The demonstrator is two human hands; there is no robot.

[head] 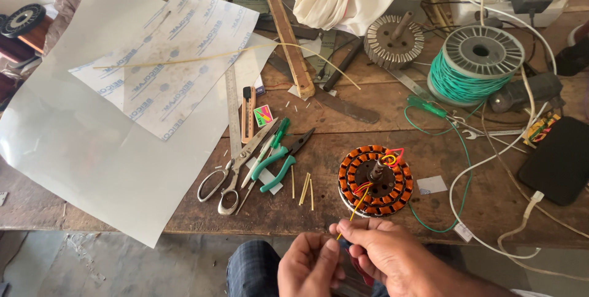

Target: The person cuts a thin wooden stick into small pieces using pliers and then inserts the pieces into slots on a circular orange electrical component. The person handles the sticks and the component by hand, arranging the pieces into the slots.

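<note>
Nearest the camera, the left hand point(308, 266) and right hand point(374, 248) pinch together on a thin yellow wire point(358, 206). Its long axis runs up and slightly right to the round copper-wound stator point(375, 180), just beyond the right hand on the wooden tabletop point(343, 113).

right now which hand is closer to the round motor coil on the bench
Right. The right hand sits just below the motor coil, pinching its yellow wire. The left hand is lower and further left.
</note>
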